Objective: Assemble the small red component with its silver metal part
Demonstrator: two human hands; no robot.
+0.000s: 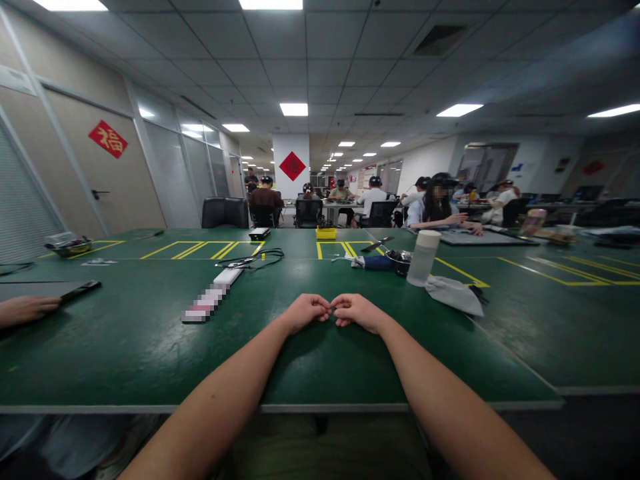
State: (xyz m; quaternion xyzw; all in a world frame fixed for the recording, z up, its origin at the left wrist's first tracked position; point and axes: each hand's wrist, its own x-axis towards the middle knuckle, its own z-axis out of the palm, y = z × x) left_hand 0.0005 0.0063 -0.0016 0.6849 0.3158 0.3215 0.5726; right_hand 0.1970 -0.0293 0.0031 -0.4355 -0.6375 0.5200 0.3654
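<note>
**Your left hand (305, 312) and right hand (357, 313) come together over the counter (330, 373)**

Your fingers curl inward, tips close together; how tightly each grip is closed, or whether it has hold of something small, I cannot tell. Left of your left hand lies a pale bar (229, 275), partly blurred. Beyond your right hand stands a translucent bottle (423, 261), a grey pouch (454, 295) just beside it.

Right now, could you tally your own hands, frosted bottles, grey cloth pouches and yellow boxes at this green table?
Left hand and right hand: 2
Frosted bottle: 1
Grey cloth pouch: 1
Yellow box: 1
Total: 5
</note>
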